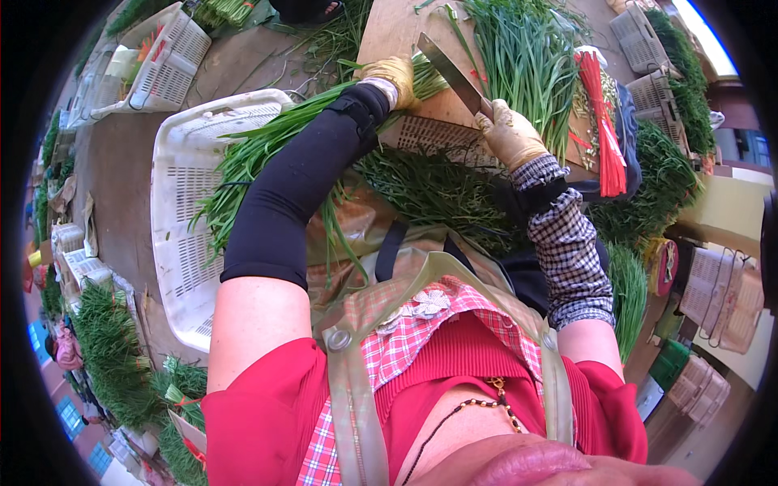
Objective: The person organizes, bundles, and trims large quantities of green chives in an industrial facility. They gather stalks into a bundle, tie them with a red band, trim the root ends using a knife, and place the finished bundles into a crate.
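My left hand (391,80), in a yellowed glove, is closed round a bundle of long green leafy stalks (285,130). The cut ends point right over a wooden board (389,24), and the leaves trail down left over a white crate. My right hand (513,135), gloved too, grips the handle of a broad-bladed knife (450,73), its blade slanting up and left just past the stalk ends. A loose heap of the same greens (516,61) lies on the board beyond the knife. Red ties (602,124) hang at the board's right side.
The white plastic crate (176,243) stands at my left. Leafy trimmings (437,194) lie below the board, near my lap. Another crate (164,67) sits at the upper left. Piles of greens (112,352) and stacked crates (656,97) stand around on both sides.
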`<state>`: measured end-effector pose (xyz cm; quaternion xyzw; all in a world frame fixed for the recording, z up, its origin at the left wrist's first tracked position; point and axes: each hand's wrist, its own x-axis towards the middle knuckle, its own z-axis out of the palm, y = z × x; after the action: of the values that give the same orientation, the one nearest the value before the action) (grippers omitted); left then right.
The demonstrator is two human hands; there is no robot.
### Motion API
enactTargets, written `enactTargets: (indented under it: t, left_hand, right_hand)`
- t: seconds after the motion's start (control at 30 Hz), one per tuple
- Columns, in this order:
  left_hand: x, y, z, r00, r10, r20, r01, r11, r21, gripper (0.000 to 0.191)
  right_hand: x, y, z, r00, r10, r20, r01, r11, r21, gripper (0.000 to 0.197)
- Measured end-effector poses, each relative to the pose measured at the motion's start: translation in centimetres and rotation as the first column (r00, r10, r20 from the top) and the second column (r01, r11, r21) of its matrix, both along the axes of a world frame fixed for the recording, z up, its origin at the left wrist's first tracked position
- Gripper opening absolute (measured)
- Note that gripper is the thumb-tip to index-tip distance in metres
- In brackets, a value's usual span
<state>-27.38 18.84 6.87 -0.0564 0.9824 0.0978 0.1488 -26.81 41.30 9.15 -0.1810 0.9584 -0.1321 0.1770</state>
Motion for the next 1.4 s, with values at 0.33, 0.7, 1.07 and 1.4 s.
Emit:
enactTargets:
  t: [0.33, 0.7, 1.07, 1.4]
  left_hand:
    - [-0.7, -0.3, -0.3, 0.999, -0.010, 0.049, 0.008, 0.999, 0.032, 0.066]
    - [-0.9, 0.3, 0.5, 0.999, -0.012, 0.049, 0.009, 0.999, 0.044, 0.063]
    - [-0.5, 0.2, 0.7, 0.995, -0.025, 0.096, 0.019, 0.998, 0.063, 0.066]
    - [-1.2, 1.4, 1.1, 0.992, -0.048, 0.120, 0.050, 0.999, -0.016, 0.100]
  right_hand:
    - [-2.0, -1.9, -1.5, 0.998, 0.030, 0.048, -0.030, 0.999, -0.010, 0.040]
    - [-4.3, -3.4, -4.5, 0.996, -0.016, -0.082, 0.001, 0.985, -0.174, 0.043]
    - [-3.7, -4.3, -3.7, 0.999, -0.037, -0.038, 0.031, 0.987, -0.155, 0.037]
    - [-11.5, -0.9, -2.5, 0.969, -0.238, -0.061, 0.176, 0.846, -0.504, 0.043]
